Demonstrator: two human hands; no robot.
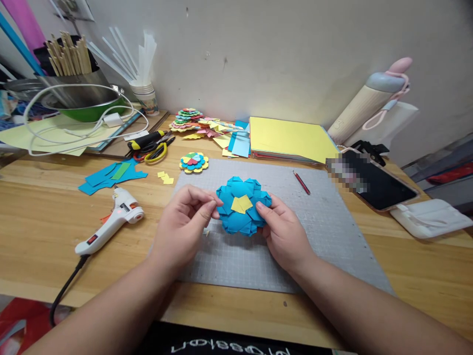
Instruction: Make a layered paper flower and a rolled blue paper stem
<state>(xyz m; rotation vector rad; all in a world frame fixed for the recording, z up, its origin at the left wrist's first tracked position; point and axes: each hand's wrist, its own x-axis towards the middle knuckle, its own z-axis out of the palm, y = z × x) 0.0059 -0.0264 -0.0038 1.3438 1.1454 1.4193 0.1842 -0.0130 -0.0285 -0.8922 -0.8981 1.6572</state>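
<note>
A blue folded-paper flower (pixel 236 224) is held up above the grey cutting mat (pixel 325 227). Yellow paper pieces (pixel 242 203) cover its centre. My right hand (pixel 286 231) grips the flower's right edge, thumb on top and the other fingers partly hidden behind. At the left edge, my left hand (pixel 186 219) pinches a blue petal between thumb and fingertips. Beyond the flower, a multicoloured layered paper flower (pixel 194 161) lies at the mat's far left corner. A white hot glue gun (pixel 114 217) rests on the table to the left of my left hand.
Blue paper strips (pixel 111 175), small yellow squares (pixel 166 178) and yellow-handled scissors (pixel 157 153) lie at the left. A yellow paper stack (pixel 291 138) stands against the wall. On the right are a red pencil (pixel 302 182), a phone (pixel 380 182) and a bottle (pixel 364 101).
</note>
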